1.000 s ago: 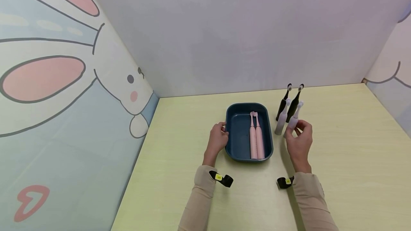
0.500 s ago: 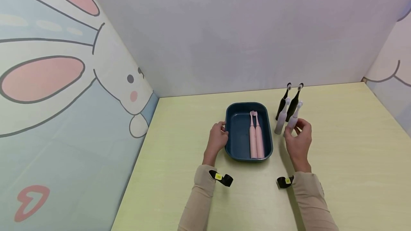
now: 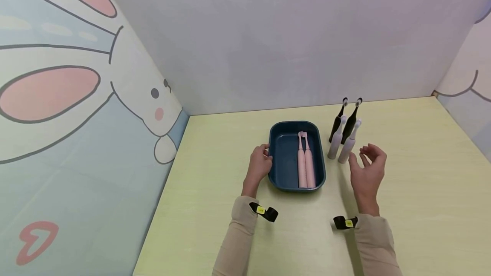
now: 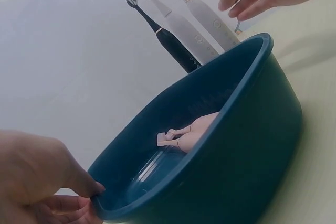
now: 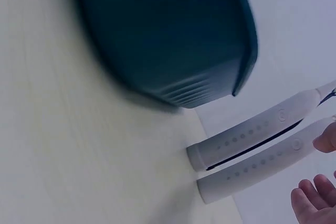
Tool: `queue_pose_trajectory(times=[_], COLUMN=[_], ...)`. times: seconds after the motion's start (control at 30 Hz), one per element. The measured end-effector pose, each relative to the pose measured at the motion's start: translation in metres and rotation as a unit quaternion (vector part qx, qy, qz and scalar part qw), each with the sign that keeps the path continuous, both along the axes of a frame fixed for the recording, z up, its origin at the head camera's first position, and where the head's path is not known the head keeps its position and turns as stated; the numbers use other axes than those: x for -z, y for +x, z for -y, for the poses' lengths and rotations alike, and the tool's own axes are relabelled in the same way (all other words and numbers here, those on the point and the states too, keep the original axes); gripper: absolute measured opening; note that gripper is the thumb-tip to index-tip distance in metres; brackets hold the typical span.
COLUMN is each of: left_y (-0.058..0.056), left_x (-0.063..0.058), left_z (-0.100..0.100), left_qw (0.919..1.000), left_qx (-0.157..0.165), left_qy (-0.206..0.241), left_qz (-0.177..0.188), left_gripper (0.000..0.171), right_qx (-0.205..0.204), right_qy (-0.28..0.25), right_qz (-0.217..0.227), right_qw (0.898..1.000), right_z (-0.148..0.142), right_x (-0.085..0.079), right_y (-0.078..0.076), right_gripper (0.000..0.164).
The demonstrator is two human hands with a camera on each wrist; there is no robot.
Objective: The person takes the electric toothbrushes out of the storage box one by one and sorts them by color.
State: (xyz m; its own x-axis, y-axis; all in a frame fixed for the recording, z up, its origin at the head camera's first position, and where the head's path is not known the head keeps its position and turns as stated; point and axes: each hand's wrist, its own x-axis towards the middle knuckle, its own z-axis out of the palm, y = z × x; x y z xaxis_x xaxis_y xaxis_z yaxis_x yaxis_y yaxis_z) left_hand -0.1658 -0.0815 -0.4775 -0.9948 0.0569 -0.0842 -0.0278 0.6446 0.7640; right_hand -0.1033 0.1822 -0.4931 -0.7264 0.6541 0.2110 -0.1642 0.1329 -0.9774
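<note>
My left hand [image 3: 260, 163] pinches the left rim of a dark blue plastic bin [image 3: 281, 188]; the left wrist view has the thumb [image 4: 79, 179] over the rim and fingers outside. Inside the bin, at its right side, two pink electric toothbrushes [image 3: 302, 169] lie side by side. My right hand [image 3: 369, 173] holds nothing, its fingers loosely bent and spread, just right of a white electric toothbrush [image 3: 347, 150] that stands upright. A second white electric toothbrush [image 3: 335, 145] stands to its left. Behind these stand two black electric toothbrushes [image 3: 350, 127], partly hidden.
All of this is on a pale yellow table [image 3: 215, 161]. A plain wall [image 3: 268, 54] rises behind it, and a wall with a cartoon rabbit [image 3: 134, 105] borders the left side. Each wrist wears a black strap [image 3: 264, 212] with a small yellow label.
My right hand has let go of the right-hand white electric toothbrush and drawn back to the right and towards me. That toothbrush stands on its own. The left hand stays on the bin.
</note>
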Motion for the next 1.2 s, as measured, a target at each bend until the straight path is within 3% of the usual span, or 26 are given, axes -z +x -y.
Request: queue_pose_trajectory(times=[0.17, 0.3, 0.57, 0.67, 0.93, 1.2], left_y=[-0.001, -0.001, 0.000, 0.000, 0.001, 0.000], left_x=[0.000, 0.000, 0.000, 0.000, -0.001, 0.000], left_z=[0.002, 0.003, 0.003, 0.003, 0.003, 0.001], left_qw=[1.0000, 1.0000, 1.0000, 0.9999, 1.0000, 0.9999], left_qx=[-0.001, -0.002, -0.002, -0.003, -0.002, 0.001], left_qy=[0.002, 0.005, 0.009, 0.010, 0.010, 0.008], left_qz=[-0.003, -0.005, 0.002, 0.004, 0.000, -0.006], left_gripper=[0.039, 0.039, 0.040, 0.040, 0.039, 0.039], right_qx=[-0.015, -0.032, -0.090, -0.118, -0.165, -0.204], right_qy=[-0.031, -0.023, -0.008, 0.010, 0.071, 0.098], right_qz=[-0.002, -0.003, -0.034, -0.021, 0.021, 0.055], right_qw=[0.999, 0.999, 0.995, 0.993, 0.984, 0.972], right_z=[0.010, 0.024, 0.055, 0.064, 0.077, 0.086], right_x=[-0.014, -0.028, -0.035, -0.035, -0.011, -0.008], right_y=[0.012, 0.020, 0.023, 0.022, 0.004, -0.006], right_gripper=[0.049, 0.046, 0.045, 0.047, 0.052, 0.051])
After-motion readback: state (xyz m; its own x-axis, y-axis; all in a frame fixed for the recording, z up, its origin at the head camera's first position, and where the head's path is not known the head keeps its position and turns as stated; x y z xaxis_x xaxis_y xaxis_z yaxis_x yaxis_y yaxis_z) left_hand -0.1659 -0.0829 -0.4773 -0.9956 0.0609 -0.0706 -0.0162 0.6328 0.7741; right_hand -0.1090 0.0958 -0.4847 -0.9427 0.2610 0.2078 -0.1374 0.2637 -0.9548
